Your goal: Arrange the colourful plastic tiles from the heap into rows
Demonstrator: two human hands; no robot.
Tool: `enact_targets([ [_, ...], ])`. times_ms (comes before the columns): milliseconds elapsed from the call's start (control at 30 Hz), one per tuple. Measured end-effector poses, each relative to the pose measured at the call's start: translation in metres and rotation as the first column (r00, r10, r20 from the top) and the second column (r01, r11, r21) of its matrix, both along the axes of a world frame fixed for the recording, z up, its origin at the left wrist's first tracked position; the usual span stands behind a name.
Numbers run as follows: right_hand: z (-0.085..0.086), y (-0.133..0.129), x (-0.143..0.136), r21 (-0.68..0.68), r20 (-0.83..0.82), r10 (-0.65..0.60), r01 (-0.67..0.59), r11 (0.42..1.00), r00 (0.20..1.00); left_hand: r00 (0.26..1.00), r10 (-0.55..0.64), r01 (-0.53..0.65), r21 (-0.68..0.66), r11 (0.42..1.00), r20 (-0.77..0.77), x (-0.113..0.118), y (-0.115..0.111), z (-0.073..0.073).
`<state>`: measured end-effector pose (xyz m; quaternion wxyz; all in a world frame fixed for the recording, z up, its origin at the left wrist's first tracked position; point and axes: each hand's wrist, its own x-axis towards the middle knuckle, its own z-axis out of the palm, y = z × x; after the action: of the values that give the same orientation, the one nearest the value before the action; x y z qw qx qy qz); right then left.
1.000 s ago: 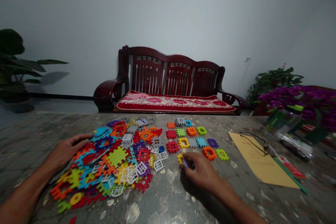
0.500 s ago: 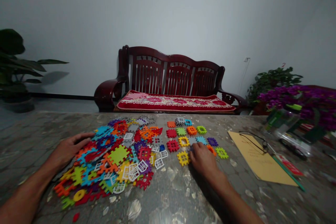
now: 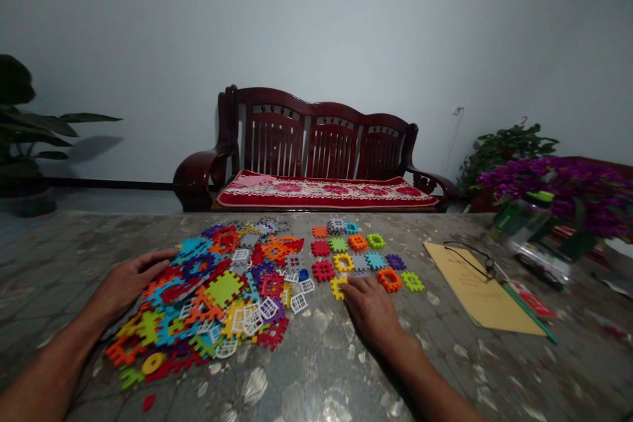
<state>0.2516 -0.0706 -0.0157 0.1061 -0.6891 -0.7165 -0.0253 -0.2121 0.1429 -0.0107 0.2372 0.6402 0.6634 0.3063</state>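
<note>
Yellow, the toothed square (image 3: 338, 288) lay right of the pile (image 3: 223, 290), its right side now covered by the right hand (image 3: 372, 313), which half a second earlier sat just beside it; whether those fingers gripped anything, I couldn't tell. The left hand (image 3: 121, 283) stayed at the pile's left edge, thumb and fingers loosely parted.

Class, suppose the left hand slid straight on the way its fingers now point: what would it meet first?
Probably the light-blue pieces of the heap, just ahead of the left hand, though depth is hard to judge.
</note>
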Motion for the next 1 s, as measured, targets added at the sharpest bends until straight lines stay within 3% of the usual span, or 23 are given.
enact_targets([
  [167,-0.002,0.001,0.0,0.005,0.017,-0.052,0.052,0.999,0.998,1.0,0.002,-0.002,-0.013,1.0,-0.003,0.002,-0.003,0.004],
  [333,-0.001,-0.002,0.01,0.093,-0.061,-0.061,0.067,0.993,0.996,1.0,0.002,-0.002,-0.007,1.0,0.007,-0.001,0.0,0.001],
  [500,0.006,-0.005,0.037,0.211,-0.078,-0.284,0.294,0.932,0.956,0.999,-0.034,0.034,0.016,0.999,0.027,-0.007,0.004,-0.008],
  [700,-0.002,-0.009,0.062,0.15,-0.064,-0.483,0.487,0.861,0.873,0.998,-0.067,0.067,-0.013,0.998,0.004,-0.012,0.008,-0.015],
  [867,-0.006,-0.008,0.063,0.079,-0.066,-0.477,0.482,0.873,0.876,0.996,-0.085,0.084,0.028,0.996,0.002,-0.016,0.008,-0.019],
  [1000,-0.008,-0.007,0.062,0.1,-0.096,-0.45,0.459,0.883,0.888,0.996,-0.093,0.093,0.012,0.996,0.0,-0.019,0.009,-0.021],
])
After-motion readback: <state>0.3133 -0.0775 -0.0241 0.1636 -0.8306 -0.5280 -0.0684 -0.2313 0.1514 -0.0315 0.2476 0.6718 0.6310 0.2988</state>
